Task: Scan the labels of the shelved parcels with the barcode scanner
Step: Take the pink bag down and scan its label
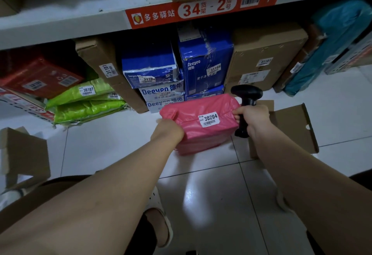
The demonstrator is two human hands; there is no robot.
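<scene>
Both hands grip pink parcel — right hand holds scanner.

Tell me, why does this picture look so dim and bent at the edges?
Head view: the wide lens bows the shelf edge; the space under it is dark; a ceiling light glares off the floor tile; the pink parcel label reads sharply, the farther box labels blur.
</scene>
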